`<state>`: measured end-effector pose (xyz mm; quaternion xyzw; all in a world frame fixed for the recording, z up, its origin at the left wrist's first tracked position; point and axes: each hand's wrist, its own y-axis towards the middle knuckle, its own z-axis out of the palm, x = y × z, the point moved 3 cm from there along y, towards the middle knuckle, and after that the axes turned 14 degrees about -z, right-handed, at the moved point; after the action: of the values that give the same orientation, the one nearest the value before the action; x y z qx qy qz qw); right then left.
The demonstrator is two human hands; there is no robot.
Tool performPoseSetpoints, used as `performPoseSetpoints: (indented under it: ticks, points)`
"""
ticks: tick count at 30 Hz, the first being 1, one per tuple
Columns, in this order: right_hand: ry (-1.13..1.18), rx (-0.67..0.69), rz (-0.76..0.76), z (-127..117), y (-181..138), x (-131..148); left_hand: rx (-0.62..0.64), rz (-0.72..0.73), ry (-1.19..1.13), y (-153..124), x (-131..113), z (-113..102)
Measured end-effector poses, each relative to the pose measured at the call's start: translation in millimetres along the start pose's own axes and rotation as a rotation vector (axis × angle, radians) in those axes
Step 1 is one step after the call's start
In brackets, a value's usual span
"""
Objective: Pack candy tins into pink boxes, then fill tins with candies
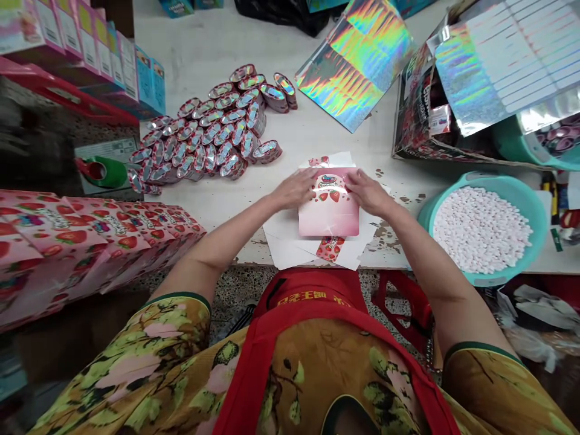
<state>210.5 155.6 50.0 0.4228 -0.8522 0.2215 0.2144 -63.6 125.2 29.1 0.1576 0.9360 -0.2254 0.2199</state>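
Head view: left hand (296, 188) and right hand (368, 192) flank the pink strawberry card (328, 212), fingers on its upper sides; whether they pinch, can't tell! It's above white sheets (285, 246), probably light, stiff, slick, easily creased; edges suit best.

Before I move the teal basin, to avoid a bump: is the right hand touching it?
Apart: the head view shows tabletop between the right hand and basin.
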Motion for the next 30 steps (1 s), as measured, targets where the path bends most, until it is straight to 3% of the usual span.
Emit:
performPoseSetpoints:
  ticks: [3,6,13,17,22,26,30]
  points:
    - [-0.1,0.062,0.006,23.0,-14.5,26.6,-0.03,0.024,0.02,-17.3,-33.6,31.3]
    - [-0.144,-0.005,0.078,49.7,-27.6,39.2,-0.11,0.004,0.054,-27.5,-46.5,51.8]
    - [-0.181,-0.204,0.173,79.8,-38.3,42.8,-0.151,-0.068,0.121,-30.0,-47.8,56.9]
    - [-0.093,-0.284,0.149,85.4,-33.8,37.4,-0.168,-0.104,0.135,-27.2,-67.7,70.2]
    - [0.197,-0.611,0.179,101.0,-52.8,32.6,-0.207,-0.08,0.14,-20.8,-95.6,87.0]
    - [0.409,-0.89,0.298,127.0,-80.1,38.0,-0.199,-0.075,0.195,-30.2,-93.7,77.9]
    - [0.474,-0.99,0.335,144.1,-75.9,50.2,-0.164,-0.08,0.288,-35.7,-98.9,70.4]
